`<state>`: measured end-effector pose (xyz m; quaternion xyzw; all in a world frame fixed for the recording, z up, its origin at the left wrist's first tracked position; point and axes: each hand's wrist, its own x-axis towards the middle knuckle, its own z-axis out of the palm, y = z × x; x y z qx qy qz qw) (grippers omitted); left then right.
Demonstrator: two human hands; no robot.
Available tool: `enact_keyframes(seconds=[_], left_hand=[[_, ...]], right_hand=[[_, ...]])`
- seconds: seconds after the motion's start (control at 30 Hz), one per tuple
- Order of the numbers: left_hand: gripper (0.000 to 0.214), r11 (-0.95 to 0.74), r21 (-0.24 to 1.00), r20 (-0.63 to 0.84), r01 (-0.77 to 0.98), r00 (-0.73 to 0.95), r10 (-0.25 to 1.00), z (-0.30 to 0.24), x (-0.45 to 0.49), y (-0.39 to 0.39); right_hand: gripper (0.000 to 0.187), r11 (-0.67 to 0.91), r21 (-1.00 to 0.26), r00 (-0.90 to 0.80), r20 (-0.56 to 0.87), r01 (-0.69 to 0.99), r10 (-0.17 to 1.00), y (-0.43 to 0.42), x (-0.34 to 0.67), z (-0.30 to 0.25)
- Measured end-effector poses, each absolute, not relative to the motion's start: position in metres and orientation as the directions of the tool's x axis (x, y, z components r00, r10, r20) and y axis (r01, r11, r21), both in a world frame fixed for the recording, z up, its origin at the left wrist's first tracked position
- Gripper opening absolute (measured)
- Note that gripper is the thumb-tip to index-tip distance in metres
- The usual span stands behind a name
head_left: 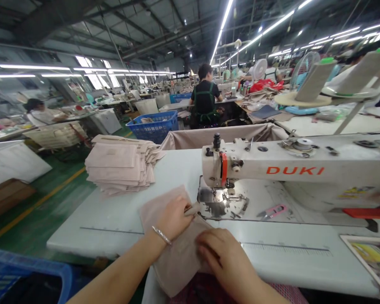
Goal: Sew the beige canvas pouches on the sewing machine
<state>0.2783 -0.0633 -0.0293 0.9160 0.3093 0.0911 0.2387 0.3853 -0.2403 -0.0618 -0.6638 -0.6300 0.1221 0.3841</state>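
A beige fabric piece (177, 257) lies on the white sewing table (114, 215) and hangs over its front edge. My left hand (172, 217), with a bracelet on the wrist, rests on the fabric's upper part, its fingers curled on a narrow strip at the fabric's edge just left of the needle plate (221, 204). My right hand (223, 255) lies on the lower part of the fabric, fingers bent and pressing on the cloth. The white sewing machine (291, 169) marked DUKI stands right behind both hands.
A stack of folded beige pieces (120, 164) sits at the table's far left. Pink snips (274, 211) lie on the machine bed. Blue crates (153, 124) stand behind and at the near left (25, 280). Thread cones (316, 78) rise at right. A person in black sits ahead.
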Motion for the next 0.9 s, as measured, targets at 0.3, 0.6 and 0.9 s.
enact_keyframes(seconds=[0.3,0.6,0.9], left_hand=[[0.028,-0.068,0.966,-0.169,0.249,0.81,0.561,0.027,0.253,-0.105],[0.024,0.159,0.979,-0.203,0.13,0.728,0.655,0.025,0.244,-0.129],[0.026,0.228,0.969,-0.229,0.094,0.685,0.691,0.026,0.243,-0.134]], right_hand=[[0.011,0.113,-0.852,0.336,0.32,0.512,0.886,-0.242,0.401,-0.011],[0.011,-0.002,-0.947,0.427,0.142,0.321,0.893,-0.254,0.397,0.018],[0.015,-0.001,-0.953,0.42,0.132,0.303,0.898,-0.254,0.395,0.024]])
